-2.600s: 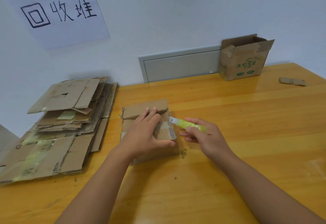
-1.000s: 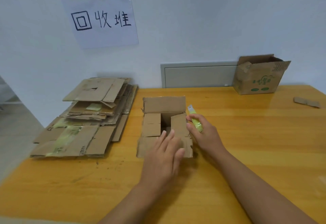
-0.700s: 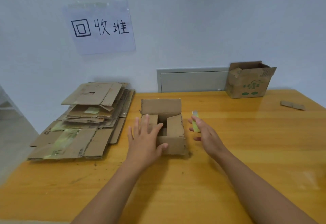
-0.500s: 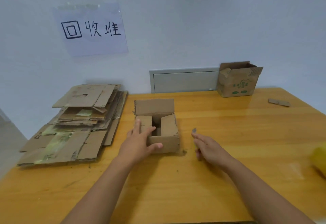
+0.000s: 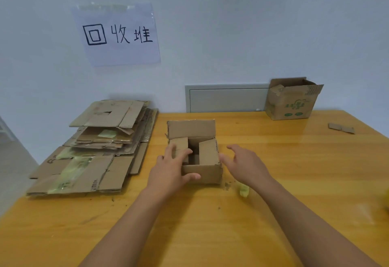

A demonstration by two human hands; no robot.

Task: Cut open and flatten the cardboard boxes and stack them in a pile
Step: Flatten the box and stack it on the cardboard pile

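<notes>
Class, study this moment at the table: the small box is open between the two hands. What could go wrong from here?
1. The yellow-green cutter lies under the right forearm; if its blade is out, the arm might brush it.
2. Only the left hand holds the small box; the right hand is open beside it, so it may slide when pressed flat.

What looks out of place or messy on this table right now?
Small cardboard crumbs litter the wooden table beside the open box, and a loose cardboard scrap lies apart near the far right edge. Otherwise nothing stands out.
</notes>
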